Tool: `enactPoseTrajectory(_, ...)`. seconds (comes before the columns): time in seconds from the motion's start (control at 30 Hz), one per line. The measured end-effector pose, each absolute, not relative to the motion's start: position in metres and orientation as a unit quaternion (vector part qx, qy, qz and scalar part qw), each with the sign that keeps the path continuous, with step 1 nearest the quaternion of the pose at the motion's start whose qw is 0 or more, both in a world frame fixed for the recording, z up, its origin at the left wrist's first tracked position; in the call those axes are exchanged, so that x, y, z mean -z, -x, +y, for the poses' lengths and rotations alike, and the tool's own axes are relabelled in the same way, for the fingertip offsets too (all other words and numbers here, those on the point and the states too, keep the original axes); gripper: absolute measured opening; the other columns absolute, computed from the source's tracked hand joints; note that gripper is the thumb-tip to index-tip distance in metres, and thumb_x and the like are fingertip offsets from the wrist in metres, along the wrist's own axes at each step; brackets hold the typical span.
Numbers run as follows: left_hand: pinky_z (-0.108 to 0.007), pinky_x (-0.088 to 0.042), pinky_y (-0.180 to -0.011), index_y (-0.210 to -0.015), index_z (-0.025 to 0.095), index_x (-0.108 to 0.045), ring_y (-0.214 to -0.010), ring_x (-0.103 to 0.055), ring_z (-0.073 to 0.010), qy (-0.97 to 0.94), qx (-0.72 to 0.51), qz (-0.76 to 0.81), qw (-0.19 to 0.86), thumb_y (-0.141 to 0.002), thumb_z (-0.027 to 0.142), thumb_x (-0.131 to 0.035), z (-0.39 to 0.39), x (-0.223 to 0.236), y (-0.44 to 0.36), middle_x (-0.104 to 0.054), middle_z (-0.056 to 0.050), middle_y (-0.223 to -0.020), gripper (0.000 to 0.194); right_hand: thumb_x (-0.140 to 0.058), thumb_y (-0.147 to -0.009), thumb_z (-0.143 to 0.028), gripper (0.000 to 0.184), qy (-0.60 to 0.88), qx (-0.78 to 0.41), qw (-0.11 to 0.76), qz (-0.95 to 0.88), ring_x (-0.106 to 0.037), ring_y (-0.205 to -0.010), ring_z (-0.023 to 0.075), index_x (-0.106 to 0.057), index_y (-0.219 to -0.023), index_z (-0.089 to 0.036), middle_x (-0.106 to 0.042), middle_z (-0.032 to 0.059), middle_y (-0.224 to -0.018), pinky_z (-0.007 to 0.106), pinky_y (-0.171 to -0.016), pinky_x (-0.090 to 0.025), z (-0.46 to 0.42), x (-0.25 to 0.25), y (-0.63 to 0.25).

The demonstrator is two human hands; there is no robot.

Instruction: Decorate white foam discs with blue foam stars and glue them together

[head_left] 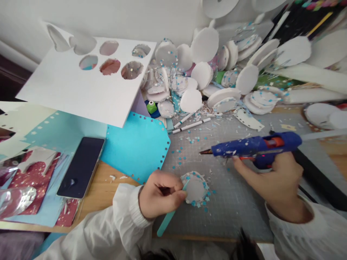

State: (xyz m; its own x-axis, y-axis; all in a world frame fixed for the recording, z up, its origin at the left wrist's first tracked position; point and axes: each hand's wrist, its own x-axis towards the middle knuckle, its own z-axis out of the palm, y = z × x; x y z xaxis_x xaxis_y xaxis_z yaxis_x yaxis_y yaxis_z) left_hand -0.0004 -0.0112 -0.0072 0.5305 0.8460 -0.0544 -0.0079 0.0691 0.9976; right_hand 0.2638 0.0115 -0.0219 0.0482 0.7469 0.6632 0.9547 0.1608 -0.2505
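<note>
My right hand (279,180) is wrapped round the handle of a blue glue gun (244,144), whose nozzle points left above the cutting mat. A teal stick (167,220), flat and round-ended, is pinched between the thumb and fingers of my left hand (164,193). Just right of those fingertips lies a round white disc (195,190), its edge ringed with small blue and white star-shaped confetti. The stick's upper end reaches the disc's left edge; whether they touch I cannot tell.
White discs (204,45), many trimmed with confetti, crowd the back of the grey cutting mat (230,220). Left are a white board with holes (81,86), blue punched paper (138,144) and a phone (81,168). Striped paper straws (191,125) lie behind the disc.
</note>
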Motion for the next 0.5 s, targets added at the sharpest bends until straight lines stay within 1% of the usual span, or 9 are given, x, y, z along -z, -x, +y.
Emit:
enactPoseTrajectory(0.07, -0.025, -0.020, -0.042, -0.047, 0.018, -0.035, -0.041, -0.025, -0.0064, -0.596, -0.333, 0.353, 0.640, -0.081, 0.027, -0.055, -0.011, 0.008, 0.001, -0.029, 0.005, -0.043, 0.041, -0.068, -0.064, -0.055, 0.041, 0.683, 0.125, 0.352, -0.628, -0.047, -0.044, 0.0153, -0.058, -0.077, -0.018, -0.049, -0.0010, -0.056, 0.028, -0.044, -0.036, 0.013, 0.023, -0.277)
enactPoseTrajectory(0.1, -0.024, -0.020, -0.042, -0.047, 0.018, -0.035, -0.041, -0.025, -0.0064, -0.595, -0.332, 0.354, 0.641, -0.081, 0.027, -0.055, -0.011, 0.008, 0.001, -0.029, 0.005, -0.043, 0.041, -0.066, -0.065, -0.056, 0.044, 0.699, 0.116, 0.350, -0.612, -0.051, -0.048, 0.0170, -0.061, -0.084, -0.016, -0.054, 0.0019, -0.061, 0.029, -0.047, -0.039, 0.012, 0.023, -0.285)
enactPoseTrajectory(0.17, -0.024, -0.020, -0.042, -0.046, 0.018, -0.034, -0.042, -0.025, -0.0065, -0.593, -0.328, 0.359, 0.642, -0.081, 0.029, -0.055, -0.010, 0.007, 0.001, -0.029, 0.005, -0.043, 0.042, -0.061, -0.071, -0.056, 0.047, 0.719, 0.112, 0.346, -0.593, -0.058, -0.058, 0.0218, -0.063, -0.096, -0.016, -0.060, 0.0075, -0.073, 0.032, -0.054, -0.043, 0.009, 0.025, -0.302)
enactPoseTrajectory(0.2, -0.024, -0.020, -0.042, -0.046, 0.018, -0.034, -0.042, -0.025, -0.0065, -0.594, -0.327, 0.362, 0.640, -0.081, 0.030, -0.055, -0.009, 0.007, 0.001, -0.029, 0.005, -0.044, 0.043, -0.058, -0.073, -0.055, 0.047, 0.728, 0.116, 0.338, -0.585, -0.060, -0.063, 0.0240, -0.062, -0.099, -0.017, -0.061, 0.0089, -0.077, 0.034, -0.057, -0.044, 0.006, 0.026, -0.310)
enactPoseTrajectory(0.27, -0.024, -0.021, -0.042, -0.045, 0.018, -0.035, -0.042, -0.025, -0.0067, -0.595, -0.328, 0.370, 0.634, -0.081, 0.033, -0.055, -0.009, 0.005, 0.000, -0.029, 0.005, -0.044, 0.044, -0.055, -0.075, -0.057, 0.047, 0.753, 0.127, 0.310, -0.566, -0.060, -0.068, 0.0273, -0.062, -0.099, -0.018, -0.061, 0.0090, -0.077, 0.035, -0.058, -0.044, 0.000, 0.030, -0.324)
enactPoseTrajectory(0.33, -0.023, -0.021, -0.042, -0.045, 0.018, -0.037, -0.042, -0.026, -0.0068, -0.593, -0.333, 0.381, 0.626, -0.081, 0.037, -0.056, -0.009, 0.003, -0.001, -0.031, 0.005, -0.043, 0.046, -0.053, -0.074, -0.060, 0.046, 0.772, 0.124, 0.273, -0.561, -0.059, -0.068, 0.0294, -0.060, -0.094, -0.019, -0.058, 0.0082, -0.073, 0.036, -0.057, -0.042, -0.006, 0.035, -0.333)
enactPoseTrajectory(0.43, -0.023, -0.023, -0.044, -0.044, 0.016, -0.042, -0.044, -0.030, -0.0072, -0.583, -0.338, 0.406, 0.618, -0.080, 0.041, -0.058, -0.013, -0.002, -0.003, -0.036, 0.004, -0.043, 0.046, -0.051, -0.075, -0.059, 0.041, 0.766, 0.099, 0.231, -0.591, -0.057, -0.067, 0.0299, -0.054, -0.085, -0.020, -0.055, 0.0072, -0.069, 0.036, -0.055, -0.039, -0.011, 0.038, -0.338)
enactPoseTrajectory(0.5, -0.023, -0.024, -0.045, -0.045, 0.015, -0.046, -0.045, -0.032, -0.0074, -0.573, -0.340, 0.428, 0.611, -0.080, 0.041, -0.058, -0.017, -0.005, -0.004, -0.039, 0.003, -0.044, 0.045, -0.052, -0.076, -0.056, 0.035, 0.756, 0.094, 0.219, -0.610, -0.056, -0.064, 0.0285, -0.049, -0.082, -0.022, -0.051, 0.0052, -0.067, 0.035, -0.054, -0.038, -0.012, 0.036, -0.338)
